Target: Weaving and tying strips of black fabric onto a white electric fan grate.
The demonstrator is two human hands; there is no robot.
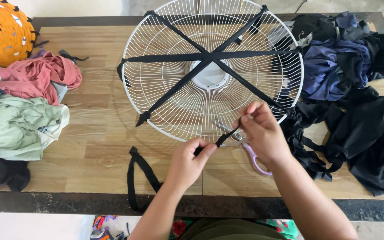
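On the table point(90, 133) we see a white fan guard point(213, 66) crossed by black strips. Our left hand point(191, 161) and right hand point(263, 131) pinch one strip point(226, 135) taut at its near rim; keeping it tight seems wise. Scissors point(255, 158) lie beneath.

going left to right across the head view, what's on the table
orange woven round piece → pile of pink and green cloth → loose black strip → left hand → white fan guard → right hand → heap of dark cloth
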